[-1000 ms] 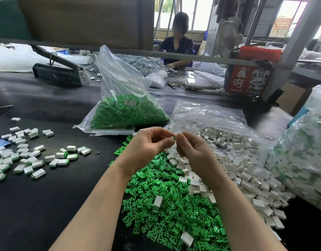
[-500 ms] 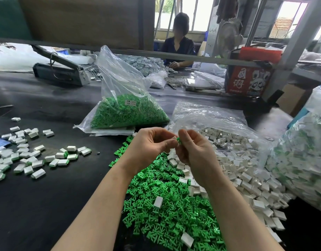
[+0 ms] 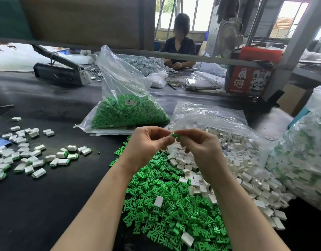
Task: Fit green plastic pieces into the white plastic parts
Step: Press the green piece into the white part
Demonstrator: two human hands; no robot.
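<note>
Left hand (image 3: 147, 144) and right hand (image 3: 197, 147) meet above the desk (image 3: 47, 205), fingertips pinching one green piece (image 3: 175, 135) between them. I can't tell if a white part sits under the right hand's curled fingers; it's hidden, but I'd judge the piece is being pressed into one there.

Progress: a scatter of finished white parts with green ends (image 3: 29, 156) lies on the desk to my left, so a fair batch is done. Far more is left: a big loose pile of green pieces (image 3: 174, 214) right below my forearms, a spill of empty white parts (image 3: 237, 169) beside it from an open clear bag, plus a full bag of green pieces (image 3: 127, 113) behind. The bag at far right (image 3: 301, 160) looks to hold mixed white and green parts, contents unclear.

Versus half a second ago: hands are in much the same spot, but the green piece shows more plainly at the fingertips and the right hand's fingers look rolled slightly. Piles unchanged.
</note>
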